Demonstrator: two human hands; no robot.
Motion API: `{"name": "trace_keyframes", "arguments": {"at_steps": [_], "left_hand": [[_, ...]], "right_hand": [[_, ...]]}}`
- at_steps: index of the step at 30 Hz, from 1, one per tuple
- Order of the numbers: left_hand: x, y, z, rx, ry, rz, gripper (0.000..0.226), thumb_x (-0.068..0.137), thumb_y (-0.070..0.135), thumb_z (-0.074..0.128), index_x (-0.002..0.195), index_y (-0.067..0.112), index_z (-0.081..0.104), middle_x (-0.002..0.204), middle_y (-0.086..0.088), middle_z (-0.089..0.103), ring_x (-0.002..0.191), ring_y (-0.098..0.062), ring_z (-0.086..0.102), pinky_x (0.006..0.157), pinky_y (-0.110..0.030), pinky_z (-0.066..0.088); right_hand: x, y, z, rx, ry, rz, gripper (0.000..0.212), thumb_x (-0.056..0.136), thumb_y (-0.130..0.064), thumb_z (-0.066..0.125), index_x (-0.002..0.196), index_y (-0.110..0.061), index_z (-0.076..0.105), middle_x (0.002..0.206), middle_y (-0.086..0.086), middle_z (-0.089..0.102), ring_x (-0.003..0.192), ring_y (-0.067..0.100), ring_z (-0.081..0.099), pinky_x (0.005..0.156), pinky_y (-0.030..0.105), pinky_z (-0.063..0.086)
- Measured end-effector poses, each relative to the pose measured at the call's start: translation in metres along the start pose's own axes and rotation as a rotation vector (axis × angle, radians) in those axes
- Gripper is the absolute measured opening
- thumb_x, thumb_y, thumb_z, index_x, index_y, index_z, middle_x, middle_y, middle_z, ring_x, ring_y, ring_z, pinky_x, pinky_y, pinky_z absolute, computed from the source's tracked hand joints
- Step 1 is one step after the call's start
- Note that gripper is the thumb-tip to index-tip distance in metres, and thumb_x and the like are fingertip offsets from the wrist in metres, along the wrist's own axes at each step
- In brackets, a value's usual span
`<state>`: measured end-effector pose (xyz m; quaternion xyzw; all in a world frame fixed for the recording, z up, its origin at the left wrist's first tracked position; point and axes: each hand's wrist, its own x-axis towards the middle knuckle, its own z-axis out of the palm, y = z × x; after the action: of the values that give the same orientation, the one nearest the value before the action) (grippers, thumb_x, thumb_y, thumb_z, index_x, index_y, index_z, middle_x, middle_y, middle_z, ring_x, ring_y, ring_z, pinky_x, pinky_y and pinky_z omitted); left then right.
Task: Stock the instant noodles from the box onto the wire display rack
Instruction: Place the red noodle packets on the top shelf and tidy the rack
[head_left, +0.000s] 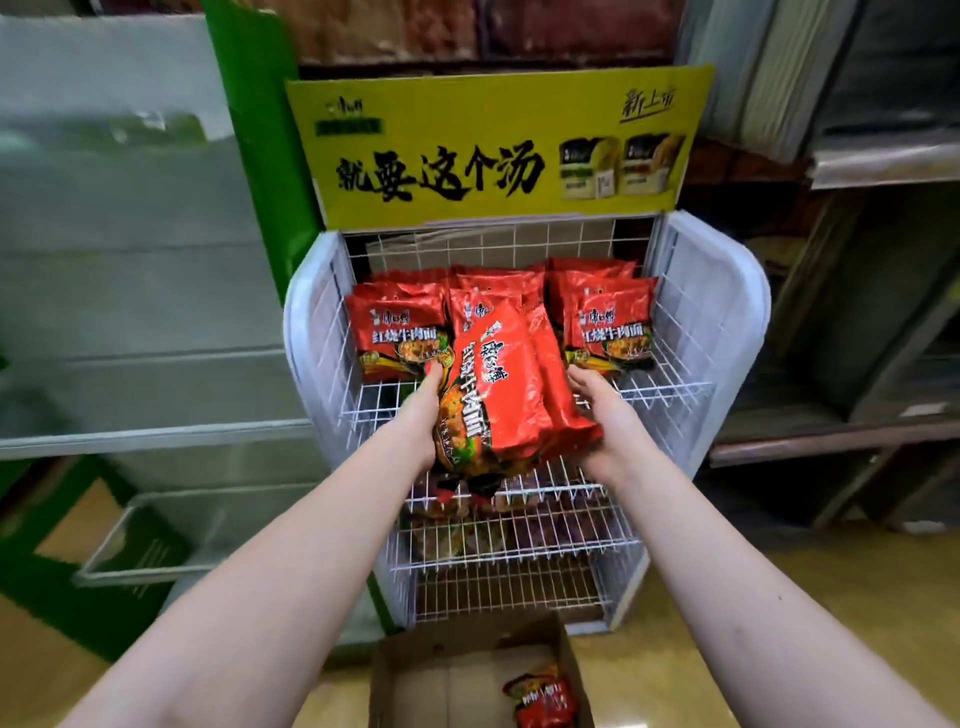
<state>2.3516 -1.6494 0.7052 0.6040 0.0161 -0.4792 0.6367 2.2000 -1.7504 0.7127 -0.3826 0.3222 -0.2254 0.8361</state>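
Note:
A stack of red instant noodle packs (511, 395) is held between my two hands at the front of the white wire display rack (691, 384). My left hand (423, 410) grips the stack's left side and my right hand (605, 415) supports its right side from below. Several red noodle packs (610, 325) stand in rows on the rack's top shelf behind the stack. More packs (519, 519) lie on the lower shelf. The open cardboard box (431, 675) sits on the floor below, with a few packs (545, 699) left in its right corner.
A yellow sign (498, 145) tops the rack. A green-framed glass cabinet (244, 171) stands at the left, with a clear tray (150, 540) low beside it. Dark wooden shelving (831, 436) is at the right. The floor (831, 597) is tan.

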Motion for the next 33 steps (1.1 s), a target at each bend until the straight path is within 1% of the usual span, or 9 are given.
{"name": "trace_keyframes", "arguments": {"at_steps": [4, 7, 11, 13, 16, 22, 25, 27, 33], "left_hand": [[0.007, 0.021, -0.005, -0.110, 0.011, 0.067, 0.063, 0.085, 0.066, 0.048, 0.118, 0.014, 0.061, 0.107, -0.013, 0.068, 0.095, -0.031, 0.065, 0.070, -0.044, 0.052], [0.014, 0.032, -0.010, -0.167, -0.002, 0.089, 0.067, 0.082, 0.068, 0.049, 0.123, 0.016, 0.059, 0.114, -0.014, 0.067, 0.100, -0.032, 0.064, 0.086, -0.050, 0.051], [0.018, 0.045, -0.015, -0.243, -0.024, 0.090, 0.071, 0.082, 0.071, 0.045, 0.125, 0.016, 0.058, 0.116, -0.014, 0.067, 0.104, -0.034, 0.063, 0.079, -0.049, 0.052], [0.019, 0.051, -0.017, -0.287, -0.051, 0.097, 0.071, 0.085, 0.070, 0.041, 0.124, 0.015, 0.059, 0.117, -0.015, 0.066, 0.106, -0.034, 0.062, 0.074, -0.048, 0.051], [0.027, 0.058, -0.021, -0.365, -0.074, 0.088, 0.072, 0.083, 0.073, 0.038, 0.123, 0.017, 0.059, 0.119, -0.013, 0.064, 0.111, -0.036, 0.059, 0.091, -0.053, 0.048], [0.042, 0.052, -0.025, -0.456, 0.034, 0.004, 0.091, 0.066, 0.082, 0.045, 0.135, 0.023, 0.048, 0.135, -0.010, 0.054, 0.123, -0.036, 0.051, 0.106, -0.054, 0.035], [0.043, 0.050, -0.026, -0.517, 0.019, 0.029, 0.079, 0.074, 0.079, 0.043, 0.127, 0.022, 0.054, 0.125, -0.010, 0.060, 0.114, -0.035, 0.056, 0.103, -0.053, 0.040], [0.047, 0.051, -0.027, -0.550, 0.007, 0.033, 0.077, 0.077, 0.078, 0.042, 0.128, 0.021, 0.054, 0.125, -0.010, 0.060, 0.115, -0.035, 0.056, 0.103, -0.054, 0.040], [0.052, 0.063, -0.025, -0.569, -0.085, 0.117, 0.072, 0.081, 0.074, 0.043, 0.126, 0.020, 0.055, 0.122, -0.012, 0.062, 0.107, -0.034, 0.060, 0.093, -0.053, 0.047]], "right_hand": [[0.008, -0.004, 0.021, 0.060, 0.042, -0.039, 0.024, 0.094, -0.035, 0.048, 0.102, -0.014, 0.057, 0.075, 0.007, 0.068, 0.070, 0.022, 0.065, 0.068, 0.036, 0.052], [0.012, -0.006, 0.035, 0.072, 0.043, -0.056, 0.030, 0.093, -0.038, 0.048, 0.104, -0.011, 0.055, 0.086, 0.010, 0.067, 0.081, 0.026, 0.064, 0.079, 0.042, 0.052], [0.017, -0.011, 0.055, 0.157, 0.010, -0.159, 0.032, 0.095, -0.036, 0.045, 0.079, -0.010, 0.057, 0.063, 0.004, 0.066, 0.066, 0.019, 0.062, 0.081, 0.037, 0.048], [0.022, -0.012, 0.063, 0.143, 0.020, -0.213, 0.034, 0.094, -0.039, 0.044, 0.086, -0.011, 0.061, 0.073, 0.005, 0.067, 0.072, 0.018, 0.060, 0.075, 0.033, 0.047], [0.026, -0.010, 0.075, 0.135, 0.078, -0.303, 0.041, 0.097, -0.046, 0.039, 0.098, -0.012, 0.061, 0.082, 0.004, 0.065, 0.074, 0.015, 0.059, 0.074, 0.028, 0.046], [0.028, 0.015, 0.092, -0.241, 0.134, -0.454, 0.071, 0.089, -0.066, 0.027, 0.136, -0.014, 0.041, 0.133, 0.002, 0.053, 0.121, 0.017, 0.050, 0.107, 0.038, 0.035], [0.030, 0.026, 0.094, -0.521, 0.164, -0.543, 0.050, 0.098, -0.038, 0.042, 0.140, -0.016, 0.028, 0.131, -0.004, 0.043, 0.116, 0.009, 0.041, 0.099, 0.026, 0.032], [0.034, 0.027, 0.095, -0.652, 0.170, -0.586, 0.053, 0.095, -0.023, 0.052, 0.141, -0.015, 0.027, 0.124, -0.006, 0.044, 0.112, 0.007, 0.042, 0.094, 0.023, 0.033], [0.061, 0.026, 0.098, -0.665, 0.194, -0.588, 0.052, 0.090, -0.015, 0.060, 0.136, -0.015, 0.036, 0.129, 0.000, 0.052, 0.120, 0.016, 0.049, 0.105, 0.032, 0.037]]}}
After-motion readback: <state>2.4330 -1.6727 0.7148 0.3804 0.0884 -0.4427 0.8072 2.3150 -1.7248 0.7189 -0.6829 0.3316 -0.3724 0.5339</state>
